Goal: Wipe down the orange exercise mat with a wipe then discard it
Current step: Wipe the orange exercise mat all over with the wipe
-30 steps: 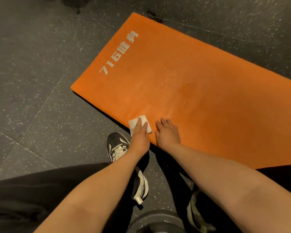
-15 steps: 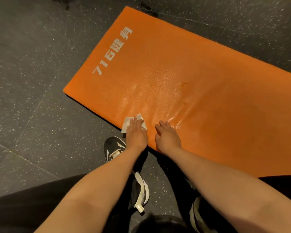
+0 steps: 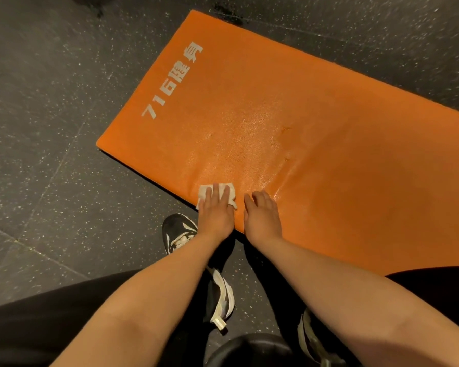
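The orange exercise mat (image 3: 289, 107) lies flat on the dark floor, with white lettering along its left end and a wet sheen across its middle. A small white wipe (image 3: 205, 191) sits on the mat's near edge. My left hand (image 3: 215, 211) presses it down with straight fingers, and most of the wipe is hidden under the palm. Just to the right, my right hand (image 3: 261, 215) rests flat on the mat's near edge, fingers straight, holding nothing.
Dark speckled rubber floor (image 3: 43, 128) surrounds the mat. My black-and-white shoe (image 3: 179, 233) stands just in front of the mat's near edge, below my left hand. A dark round object (image 3: 249, 350) shows at the bottom edge between my legs.
My left hand has slid the wipe a little left along the mat's near edge and it now lies flatter. The right hand stays planted. The view has shifted slightly.
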`<state>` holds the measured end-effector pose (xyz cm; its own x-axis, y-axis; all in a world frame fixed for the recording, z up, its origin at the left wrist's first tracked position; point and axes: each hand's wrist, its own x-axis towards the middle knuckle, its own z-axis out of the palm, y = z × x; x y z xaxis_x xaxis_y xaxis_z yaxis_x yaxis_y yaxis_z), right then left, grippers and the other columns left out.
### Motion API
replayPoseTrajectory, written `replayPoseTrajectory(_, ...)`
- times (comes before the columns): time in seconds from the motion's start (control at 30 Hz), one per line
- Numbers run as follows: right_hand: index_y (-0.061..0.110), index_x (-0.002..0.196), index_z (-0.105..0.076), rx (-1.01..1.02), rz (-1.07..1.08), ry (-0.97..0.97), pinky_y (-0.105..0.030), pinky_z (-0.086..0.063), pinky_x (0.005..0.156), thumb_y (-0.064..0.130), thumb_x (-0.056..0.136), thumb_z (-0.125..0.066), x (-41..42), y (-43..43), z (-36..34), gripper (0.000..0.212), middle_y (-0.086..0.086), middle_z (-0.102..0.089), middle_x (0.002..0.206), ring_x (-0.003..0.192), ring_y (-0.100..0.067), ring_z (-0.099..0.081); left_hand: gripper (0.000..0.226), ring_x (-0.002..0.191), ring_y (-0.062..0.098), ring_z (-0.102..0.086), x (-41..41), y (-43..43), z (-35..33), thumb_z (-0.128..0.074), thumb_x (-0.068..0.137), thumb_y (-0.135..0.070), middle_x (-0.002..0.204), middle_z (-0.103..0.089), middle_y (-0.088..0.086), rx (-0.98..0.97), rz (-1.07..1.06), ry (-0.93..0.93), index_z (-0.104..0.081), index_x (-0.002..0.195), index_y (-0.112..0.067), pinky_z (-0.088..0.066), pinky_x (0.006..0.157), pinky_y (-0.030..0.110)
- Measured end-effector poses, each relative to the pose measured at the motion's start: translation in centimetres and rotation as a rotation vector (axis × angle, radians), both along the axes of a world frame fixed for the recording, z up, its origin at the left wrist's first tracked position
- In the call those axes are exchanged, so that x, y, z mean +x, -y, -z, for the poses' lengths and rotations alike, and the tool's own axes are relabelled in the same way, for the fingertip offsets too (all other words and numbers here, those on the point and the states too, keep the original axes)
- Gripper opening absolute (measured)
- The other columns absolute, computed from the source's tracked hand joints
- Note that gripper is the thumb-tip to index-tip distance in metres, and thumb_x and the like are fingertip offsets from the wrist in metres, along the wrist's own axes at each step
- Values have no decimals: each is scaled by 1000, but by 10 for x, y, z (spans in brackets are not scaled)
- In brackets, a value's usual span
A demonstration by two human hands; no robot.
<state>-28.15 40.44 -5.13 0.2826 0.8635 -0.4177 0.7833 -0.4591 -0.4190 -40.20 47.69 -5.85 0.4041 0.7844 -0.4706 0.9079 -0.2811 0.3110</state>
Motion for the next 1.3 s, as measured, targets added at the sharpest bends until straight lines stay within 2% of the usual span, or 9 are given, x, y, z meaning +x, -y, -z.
replayPoseTrajectory(0.17, 24, 155, -36, -49, -4, 4, -45, -15, 119, 25, 104, -41, 3, 3, -9, 51, -1, -28, 164, 155, -24, -12, 57, 155, 22, 7, -2, 23, -6, -28, 108, -30, 168, 4, 2, -32, 180, 70, -8, 161, -25, 3, 125, 43)
replayPoseTrajectory(0.27, 28, 155, -33, -71, -20, 24, -44, -20, 112, 26, 106, -37, 4, 7, -13, 49, 3, -23, 167, 155, -19, -9, 57, 155, 24, 5, -7, 7, -8, -30, 107, -28, 168, 3, 6, -25, 114, 14, -11, 161, -23, 2, 124, 40)
replayPoseTrajectory(0.4, 26, 155, -35, -83, -13, 12, -44, -18, 115, 26, 107, -35, 2, 9, -17, 48, 3, -20, 168, 156, -17, -8, 58, 155, 27, 7, 3, 8, -16, -29, 107, -28, 168, 5, 13, -87, -17, -5, -9, 161, -19, 3, 124, 40)
replayPoseTrajectory(0.57, 23, 153, -41, -49, 148, -131, -38, -13, 120, 26, 106, -39, 7, 13, -24, 47, -1, -26, 166, 155, -18, -14, 57, 154, 20, 12, 7, 47, -23, -25, 109, -36, 168, 8, 3, -135, 163, 87, -4, 161, -26, 12, 121, 36)
replayPoseTrajectory(0.83, 23, 158, -28, -128, 17, -60, -45, -10, 122, 22, 103, -46, 6, 19, -31, 58, -2, -13, 169, 156, -23, -4, 56, 155, 23, 5, 3, 25, -25, -24, 108, -39, 168, 2, 8, -113, -13, 28, -15, 161, -24, 4, 125, 38)
replayPoseTrajectory(0.93, 26, 158, -28, -159, 58, -57, -53, -8, 120, 24, 103, -43, 8, 24, -35, 57, 3, -13, 169, 156, -17, -3, 56, 155, 24, 8, 7, 38, -25, -25, 109, -37, 168, 5, 10, -101, 53, 47, -12, 161, -23, 5, 125, 39)
replayPoseTrajectory(1.07, 26, 158, -29, -145, 104, -81, -50, -8, 122, 29, 105, -39, 9, 32, -35, 54, 3, -15, 169, 156, -17, -4, 54, 155, 18, 7, 9, 57, -24, -24, 109, -39, 168, 0, 4, -116, 177, 139, -13, 161, -27, 6, 125, 38)
replayPoseTrajectory(1.17, 26, 158, -29, -144, 101, -75, -48, -9, 123, 26, 105, -38, 7, 34, -35, 54, 1, -16, 169, 156, -19, -4, 54, 155, 19, 4, 5, 47, -20, -26, 109, -40, 169, -2, 3, -72, 213, 110, -15, 160, -28, 3, 125, 38)
replayPoseTrajectory(1.3, 24, 159, -28, -173, 85, -62, -47, -9, 124, 21, 102, -47, 4, 32, -39, 60, 0, -12, 169, 156, -21, -3, 56, 155, 27, 5, 4, 22, -13, -29, 108, -37, 168, 0, 11, -39, 49, 13, -16, 160, -24, -1, 125, 43)
